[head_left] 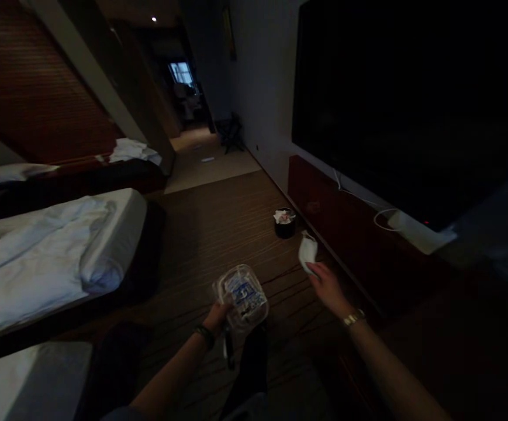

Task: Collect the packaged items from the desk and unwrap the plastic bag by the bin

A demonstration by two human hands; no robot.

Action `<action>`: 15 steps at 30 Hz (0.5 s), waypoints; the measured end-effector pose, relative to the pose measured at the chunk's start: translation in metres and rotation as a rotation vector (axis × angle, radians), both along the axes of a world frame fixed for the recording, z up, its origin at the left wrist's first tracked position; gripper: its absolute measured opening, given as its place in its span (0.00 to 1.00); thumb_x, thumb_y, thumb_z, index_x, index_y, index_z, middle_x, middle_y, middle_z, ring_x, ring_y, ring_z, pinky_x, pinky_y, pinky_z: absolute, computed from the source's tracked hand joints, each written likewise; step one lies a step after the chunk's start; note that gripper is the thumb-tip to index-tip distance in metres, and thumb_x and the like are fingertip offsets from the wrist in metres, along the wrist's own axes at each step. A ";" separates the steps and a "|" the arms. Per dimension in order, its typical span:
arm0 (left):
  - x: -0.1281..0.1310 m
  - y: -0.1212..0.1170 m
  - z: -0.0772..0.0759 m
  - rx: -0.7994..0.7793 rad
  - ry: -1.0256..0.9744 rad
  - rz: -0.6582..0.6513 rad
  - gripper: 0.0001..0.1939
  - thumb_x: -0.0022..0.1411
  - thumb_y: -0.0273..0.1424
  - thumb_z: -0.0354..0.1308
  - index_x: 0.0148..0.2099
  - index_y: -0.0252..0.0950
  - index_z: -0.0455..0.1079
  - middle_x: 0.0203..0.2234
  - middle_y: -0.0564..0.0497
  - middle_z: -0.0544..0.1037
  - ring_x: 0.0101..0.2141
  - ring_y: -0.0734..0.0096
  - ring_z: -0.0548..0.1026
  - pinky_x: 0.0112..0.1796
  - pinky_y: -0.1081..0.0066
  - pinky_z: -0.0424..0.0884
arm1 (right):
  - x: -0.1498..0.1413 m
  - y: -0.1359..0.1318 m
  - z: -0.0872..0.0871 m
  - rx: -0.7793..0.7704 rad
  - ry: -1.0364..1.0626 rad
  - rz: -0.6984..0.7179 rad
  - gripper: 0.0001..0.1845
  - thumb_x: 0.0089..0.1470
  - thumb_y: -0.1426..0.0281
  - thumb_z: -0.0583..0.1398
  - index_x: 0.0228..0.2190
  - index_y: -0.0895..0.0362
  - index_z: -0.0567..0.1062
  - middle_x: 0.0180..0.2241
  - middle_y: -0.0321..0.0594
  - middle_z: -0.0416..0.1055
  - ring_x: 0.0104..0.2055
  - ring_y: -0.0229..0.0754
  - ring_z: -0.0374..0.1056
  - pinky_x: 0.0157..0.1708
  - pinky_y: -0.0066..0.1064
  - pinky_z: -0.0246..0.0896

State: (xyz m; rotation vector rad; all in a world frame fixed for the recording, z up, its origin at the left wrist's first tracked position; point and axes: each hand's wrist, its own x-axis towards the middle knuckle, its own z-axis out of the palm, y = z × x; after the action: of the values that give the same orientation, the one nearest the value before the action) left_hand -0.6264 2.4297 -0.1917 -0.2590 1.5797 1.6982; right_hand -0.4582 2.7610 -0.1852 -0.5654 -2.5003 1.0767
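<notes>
Head view, dim room: left hand point(217, 316) clamped on clear plastic container point(241, 297) near centre, right hand point(329, 287) pinching crumpled white paper point(307, 252) farther right, small black bin point(284, 224) beyond on carpet, beds point(56, 248) left.

Dim hotel room, shown by twin beds point(52, 257) with white linen, wall-mounted television point(411, 105), carpeted floor point(218, 228), small waste bin point(284, 223), entry corridor point(192, 117)
</notes>
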 end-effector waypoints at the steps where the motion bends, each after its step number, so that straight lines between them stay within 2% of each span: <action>1: -0.022 0.019 -0.014 -0.047 -0.028 0.043 0.12 0.43 0.21 0.66 0.34 0.29 0.73 0.19 0.47 0.78 0.20 0.63 0.77 0.25 0.69 0.75 | -0.051 -0.025 -0.004 -0.022 0.003 0.120 0.24 0.62 0.71 0.52 0.55 0.59 0.77 0.53 0.51 0.73 0.55 0.49 0.69 0.59 0.44 0.65; 3: -0.069 0.060 -0.037 -0.081 -0.061 0.100 0.15 0.41 0.22 0.65 0.36 0.28 0.73 0.21 0.46 0.79 0.21 0.61 0.77 0.26 0.67 0.76 | -0.134 -0.063 -0.011 -0.008 -0.066 0.310 0.23 0.61 0.72 0.55 0.56 0.59 0.76 0.54 0.50 0.72 0.60 0.51 0.64 0.62 0.47 0.60; 4: -0.092 0.080 -0.045 -0.081 -0.071 0.120 0.18 0.41 0.22 0.65 0.38 0.29 0.73 0.22 0.46 0.79 0.23 0.61 0.78 0.27 0.67 0.77 | -0.167 -0.073 -0.016 0.013 -0.118 0.368 0.23 0.60 0.72 0.57 0.56 0.59 0.75 0.56 0.50 0.71 0.63 0.53 0.61 0.65 0.50 0.55; 6: -0.136 0.117 -0.054 -0.064 -0.085 0.135 0.22 0.39 0.23 0.65 0.42 0.29 0.73 0.26 0.45 0.81 0.27 0.60 0.80 0.32 0.66 0.78 | -0.220 -0.076 -0.024 0.041 -0.234 0.403 0.23 0.61 0.71 0.58 0.57 0.58 0.73 0.62 0.48 0.66 0.68 0.55 0.53 0.69 0.58 0.45; 8: -0.175 0.148 -0.057 -0.054 -0.108 0.123 0.23 0.37 0.23 0.65 0.42 0.29 0.73 0.27 0.44 0.81 0.30 0.57 0.81 0.35 0.65 0.78 | -0.260 -0.060 -0.032 0.036 -0.342 0.378 0.23 0.63 0.72 0.55 0.59 0.57 0.71 0.67 0.44 0.60 0.71 0.55 0.48 0.69 0.62 0.40; 12: -0.244 0.199 -0.055 -0.034 -0.134 0.036 0.17 0.42 0.29 0.68 0.38 0.31 0.73 0.30 0.40 0.81 0.40 0.48 0.81 0.40 0.59 0.79 | -0.329 -0.005 -0.042 -0.009 -0.452 0.338 0.26 0.64 0.75 0.50 0.61 0.53 0.69 0.69 0.41 0.57 0.72 0.52 0.48 0.67 0.62 0.46; 15: -0.300 0.233 -0.060 -0.001 -0.081 -0.044 0.19 0.44 0.30 0.71 0.40 0.34 0.76 0.42 0.38 0.82 0.55 0.47 0.76 0.54 0.57 0.74 | -0.383 0.041 -0.055 -0.048 -0.449 0.340 0.25 0.65 0.73 0.49 0.61 0.54 0.68 0.68 0.42 0.58 0.71 0.51 0.50 0.65 0.60 0.52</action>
State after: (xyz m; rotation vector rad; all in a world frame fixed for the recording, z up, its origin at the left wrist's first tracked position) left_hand -0.9262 2.6630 -0.2516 -0.2875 1.5170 1.6329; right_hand -0.8416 2.8018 -0.2401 -0.4423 -3.0528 1.2442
